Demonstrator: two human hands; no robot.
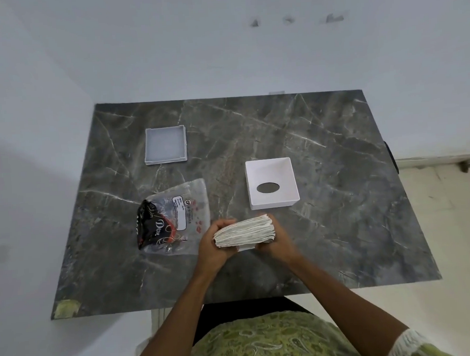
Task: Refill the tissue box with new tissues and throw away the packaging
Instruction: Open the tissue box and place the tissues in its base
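Note:
A thick stack of folded white tissues is held above the near middle of the table. My left hand grips its left end and my right hand grips its right end from below. Just beyond it stands the white tissue box, upside down and open, its oval slot showing through the floor. The empty plastic tissue wrapper, clear with black and red print, lies flat to the left of my hands. The box's shallow white lid rests at the far left.
The dark marble table stands against a white wall, with a yellowish patch at its near left corner. Pale floor lies to the right of the table.

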